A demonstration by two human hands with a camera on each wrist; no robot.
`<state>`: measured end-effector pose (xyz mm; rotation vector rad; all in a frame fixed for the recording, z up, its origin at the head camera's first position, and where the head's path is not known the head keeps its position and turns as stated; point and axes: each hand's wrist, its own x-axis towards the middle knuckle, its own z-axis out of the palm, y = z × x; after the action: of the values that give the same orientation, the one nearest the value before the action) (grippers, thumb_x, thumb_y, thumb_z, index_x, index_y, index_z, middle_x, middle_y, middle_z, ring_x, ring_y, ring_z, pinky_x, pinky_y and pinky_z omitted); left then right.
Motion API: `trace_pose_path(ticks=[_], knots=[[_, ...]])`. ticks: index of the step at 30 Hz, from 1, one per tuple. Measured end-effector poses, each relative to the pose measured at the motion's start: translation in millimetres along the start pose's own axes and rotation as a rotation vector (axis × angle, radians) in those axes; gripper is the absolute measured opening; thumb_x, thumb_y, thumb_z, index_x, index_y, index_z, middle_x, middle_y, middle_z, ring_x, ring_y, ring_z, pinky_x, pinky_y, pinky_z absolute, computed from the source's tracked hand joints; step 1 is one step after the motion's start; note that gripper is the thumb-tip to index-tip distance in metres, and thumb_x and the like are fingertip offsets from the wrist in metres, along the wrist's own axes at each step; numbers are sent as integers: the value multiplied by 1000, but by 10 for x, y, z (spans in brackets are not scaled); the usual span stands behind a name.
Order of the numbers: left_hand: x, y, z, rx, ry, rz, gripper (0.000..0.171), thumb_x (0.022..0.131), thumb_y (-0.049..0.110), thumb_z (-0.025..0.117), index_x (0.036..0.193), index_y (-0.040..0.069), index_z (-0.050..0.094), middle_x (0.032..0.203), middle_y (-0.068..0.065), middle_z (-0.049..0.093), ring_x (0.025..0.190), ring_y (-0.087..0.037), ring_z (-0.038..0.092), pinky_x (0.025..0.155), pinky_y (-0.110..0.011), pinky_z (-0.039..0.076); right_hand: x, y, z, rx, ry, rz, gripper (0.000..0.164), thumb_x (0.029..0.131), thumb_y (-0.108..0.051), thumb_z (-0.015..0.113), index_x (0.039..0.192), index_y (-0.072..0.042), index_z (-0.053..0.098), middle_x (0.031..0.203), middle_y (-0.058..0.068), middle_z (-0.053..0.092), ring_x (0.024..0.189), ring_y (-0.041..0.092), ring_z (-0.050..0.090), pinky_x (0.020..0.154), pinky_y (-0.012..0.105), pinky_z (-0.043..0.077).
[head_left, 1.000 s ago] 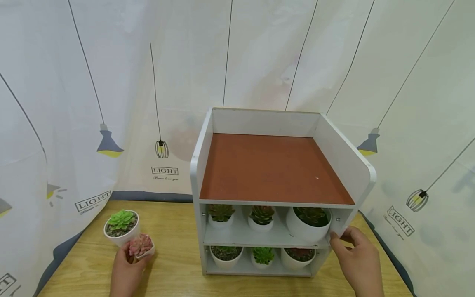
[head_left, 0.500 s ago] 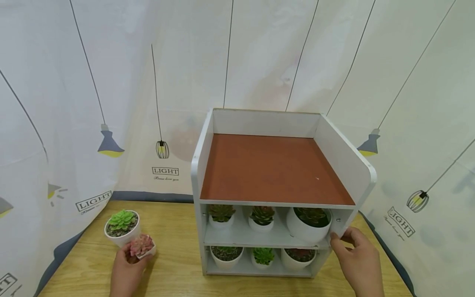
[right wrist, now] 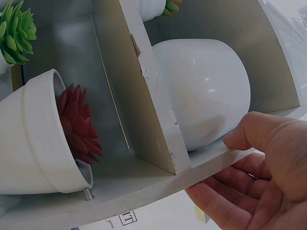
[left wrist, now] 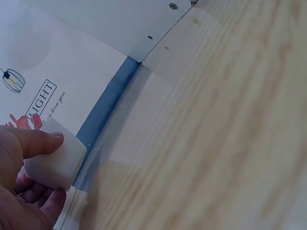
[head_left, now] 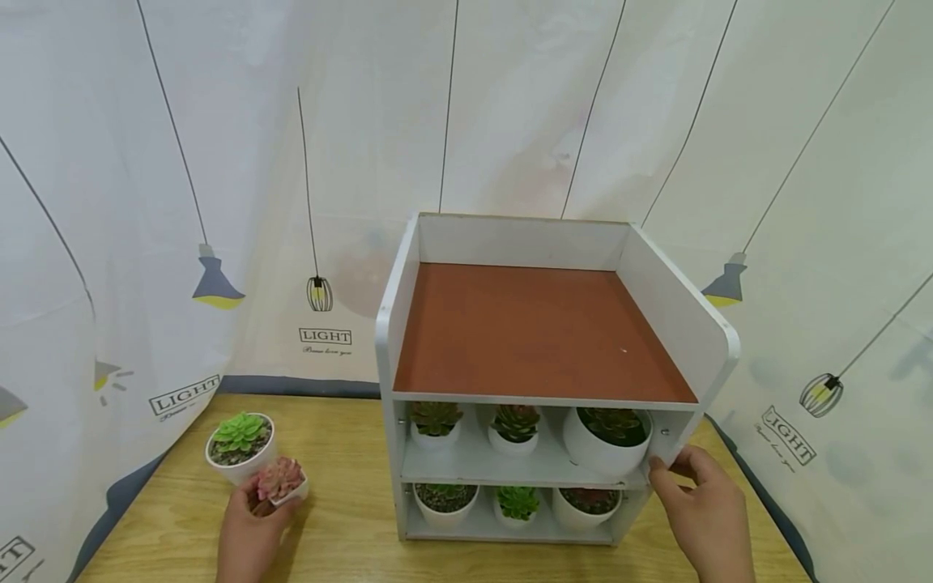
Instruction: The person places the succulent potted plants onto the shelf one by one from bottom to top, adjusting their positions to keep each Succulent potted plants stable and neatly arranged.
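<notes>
My left hand [head_left: 251, 530] grips a small white pot of pink succulent [head_left: 280, 479], which leans to the right. In the left wrist view the thumb lies on the side of the white pot [left wrist: 57, 163], with fingers curled beneath. Behind it in the head view stands a larger white pot of green succulent [head_left: 240, 449]. My right hand [head_left: 703, 506] holds the right side panel of a white shelf unit [head_left: 510, 468], its thumb at the front edge and fingers on the outside. Just inside that panel sits a big round white pot [right wrist: 206, 91].
Small potted succulents stand on both shelf levels, including a bright green one [head_left: 516, 504] and a dark red one [right wrist: 79, 124]. The unit's brown top board [head_left: 532, 332] has raised white sides. A wooden table [head_left: 335, 453] lies below, with a lamp-print curtain [head_left: 350, 202] behind.
</notes>
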<state>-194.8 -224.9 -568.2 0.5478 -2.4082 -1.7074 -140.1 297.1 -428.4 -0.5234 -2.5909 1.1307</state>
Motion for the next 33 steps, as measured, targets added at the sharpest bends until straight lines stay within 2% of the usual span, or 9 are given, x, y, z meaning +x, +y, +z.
trace_pose_path(ticks=[14, 18, 20, 22, 26, 28, 31, 33], knots=[[-49, 109, -11, -33, 12, -7, 81, 93, 9, 75, 155, -12, 27, 151, -37, 41, 138, -44, 48, 72, 7, 39, -1, -20, 3, 2, -3, 10, 34, 103, -25, 63, 128, -4, 66, 132, 22, 67, 121, 42, 64, 91, 55, 63], [-66, 122, -8, -36, 25, 11, 80, 93, 8, 75, 155, -12, 29, 151, -36, 42, 136, -43, 49, 73, 8, 38, 1, -23, 1, 2, -1, 4, 33, 103, -25, 63, 128, -3, 66, 131, 22, 67, 121, 42, 64, 91, 55, 63], [-77, 132, -7, -38, 35, 21, 79, 93, 8, 76, 155, -11, 31, 150, -35, 45, 131, -35, 54, 75, 7, 40, 2, -23, 2, 1, 4, -2, 33, 103, -25, 63, 128, -3, 67, 131, 22, 67, 120, 42, 65, 91, 55, 63], [-86, 144, -8, -37, 43, 31, 79, 93, 11, 77, 154, -10, 33, 148, -33, 47, 121, -19, 58, 76, 6, 42, 3, -19, 3, -1, 10, -7, 32, 102, -24, 64, 127, -4, 67, 130, 22, 68, 120, 42, 65, 91, 55, 62], [-111, 194, -9, -40, 58, 41, 79, 92, 14, 79, 154, -8, 36, 147, -31, 49, 101, 11, 49, 79, 5, 44, 11, -11, 6, -5, 12, -2, 32, 102, -24, 64, 128, -4, 67, 131, 22, 67, 120, 42, 65, 92, 57, 62], [-125, 221, -10, -39, 63, 49, 79, 92, 14, 79, 154, -7, 36, 147, -31, 49, 97, 17, 46, 79, 6, 43, 11, -12, 8, -8, 8, 10, 33, 102, -24, 64, 128, -4, 66, 131, 22, 67, 120, 42, 64, 93, 58, 61], [-145, 267, -11, -27, 70, 55, 78, 91, 16, 80, 154, -4, 38, 147, -29, 50, 96, 18, 44, 81, 7, 41, 13, -14, 10, -8, 3, 25, 33, 102, -24, 64, 129, -4, 66, 133, 22, 66, 121, 42, 64, 94, 58, 60], [-161, 307, -14, -21, 64, 59, 78, 92, 17, 80, 154, -4, 38, 147, -29, 50, 107, 6, 54, 81, 8, 39, 11, -17, 11, -9, 1, 30, 33, 103, -24, 63, 129, -4, 66, 133, 22, 66, 122, 42, 64, 95, 59, 60]])
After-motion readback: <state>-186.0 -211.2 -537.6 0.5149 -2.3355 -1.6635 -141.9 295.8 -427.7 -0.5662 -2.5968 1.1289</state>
